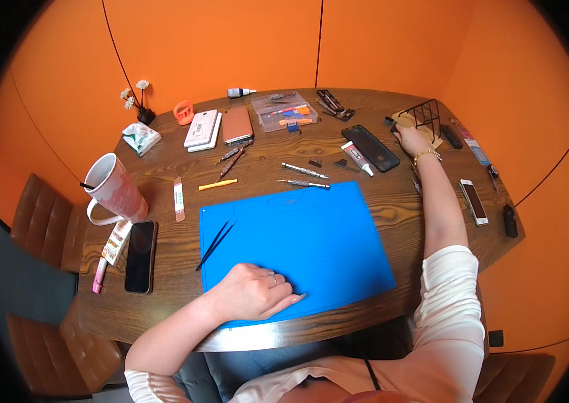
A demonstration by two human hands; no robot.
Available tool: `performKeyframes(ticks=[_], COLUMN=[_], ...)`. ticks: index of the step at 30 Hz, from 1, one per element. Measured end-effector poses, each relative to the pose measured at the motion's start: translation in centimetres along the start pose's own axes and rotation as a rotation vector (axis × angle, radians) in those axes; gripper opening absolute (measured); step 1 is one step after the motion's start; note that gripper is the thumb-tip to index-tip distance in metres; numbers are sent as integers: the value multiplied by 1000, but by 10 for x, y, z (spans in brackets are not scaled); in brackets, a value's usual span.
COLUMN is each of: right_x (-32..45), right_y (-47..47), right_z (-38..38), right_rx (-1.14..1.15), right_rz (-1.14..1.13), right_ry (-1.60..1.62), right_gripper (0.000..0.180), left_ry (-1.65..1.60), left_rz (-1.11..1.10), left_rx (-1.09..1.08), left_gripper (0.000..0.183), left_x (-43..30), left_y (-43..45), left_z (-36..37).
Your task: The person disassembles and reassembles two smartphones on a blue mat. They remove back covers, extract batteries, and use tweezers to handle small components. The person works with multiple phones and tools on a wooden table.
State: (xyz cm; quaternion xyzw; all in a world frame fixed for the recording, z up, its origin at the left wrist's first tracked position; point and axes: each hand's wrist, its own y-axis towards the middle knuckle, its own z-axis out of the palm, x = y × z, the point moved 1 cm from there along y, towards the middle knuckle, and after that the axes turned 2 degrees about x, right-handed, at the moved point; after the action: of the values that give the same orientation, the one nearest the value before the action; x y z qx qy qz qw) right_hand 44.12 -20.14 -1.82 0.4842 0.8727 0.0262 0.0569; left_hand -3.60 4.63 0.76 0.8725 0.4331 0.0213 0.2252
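My left hand (256, 291) rests on the near part of a blue silicone work mat (314, 242), its fingers curled in and nothing visible in them. Black tweezers (216, 245) lie across the mat's left edge. At the far right, my outstretched right hand (412, 140) is beside a black wire rack (426, 117) and a tan cloth or paper (405, 119). A small dark object (393, 128) shows at its fingertips; whether they grip it is hidden. Left of that hand lie a black smartphone (371, 148) and a glue tube (358, 158).
Precision screwdrivers (305, 171) and a yellow pry tool (218, 184) lie beyond the mat. A clear plastic box (284, 108) of small tools stands farther back. On the left are a tall mug (118, 189) and another phone (140, 257). A white phone (474, 201) lies right of my forearm.
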Motion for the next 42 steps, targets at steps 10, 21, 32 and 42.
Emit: performKeyframes(ticks=[10,21,32,42], right_x=[-3,28,41,62], right_y=[-21,-60,-63,-75], right_z=[-35,-53,-47,-64], right_rx=[-530,23,50,-616], right_rz=[88,-116,-85,-350], right_ry=[621,1741,1729,904], right_gripper=[28,33,34,22], left_ry=[-20,-24,-50,-25], left_rz=[-27,-31,-31,-17], left_rx=[11,40,52,25], left_gripper=[33,30,24,32], left_x=[2,2,3,1], left_y=[0,0,0,1], left_z=[3,4,5,4])
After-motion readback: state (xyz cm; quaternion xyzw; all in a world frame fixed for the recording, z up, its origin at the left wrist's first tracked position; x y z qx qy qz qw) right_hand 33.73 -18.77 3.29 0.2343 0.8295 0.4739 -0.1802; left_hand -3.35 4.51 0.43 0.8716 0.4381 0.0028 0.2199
